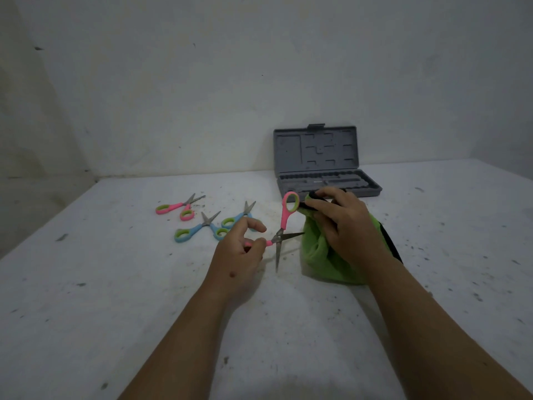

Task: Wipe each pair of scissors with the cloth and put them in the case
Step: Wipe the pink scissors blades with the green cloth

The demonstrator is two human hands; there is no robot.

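A pink pair of scissors point(284, 226) is held up over the worktop point(115, 284) by the left hand point(239, 255), whose fingers point(256, 243) are pinched on one pink handle while the other handle loop sticks up and away. The blades are spread wide, one pointing at the green cloth point(320, 255), the other down toward the worktop, and that spread is judged to be deliberate, so each blade face can be reached by the cloth. The cloth is bunched under the right hand point(343, 223), whose fingers are clenched on it, with something dark gripped at their tips; what that dark piece is cannot be told. Cloth and scissors are just beside each other, the nearer blade tip almost touching the fabric, so a wipe is judged to be in hand or about to begin. Behind the right hand the grey case point(328, 168) is seen standing open against the wall, lid upright, and no scissors can be made out in its tray. To the left, three more pairs wait on the worktop: another pink pair point(178, 206) farthest out and two blue pairs point(199, 228) point(238, 216) lying close together, one partly hidden by the left hand. The path to the case is crossed by the right hand and the cloth, and the open blade tips are a thing to be minded near the fingers.
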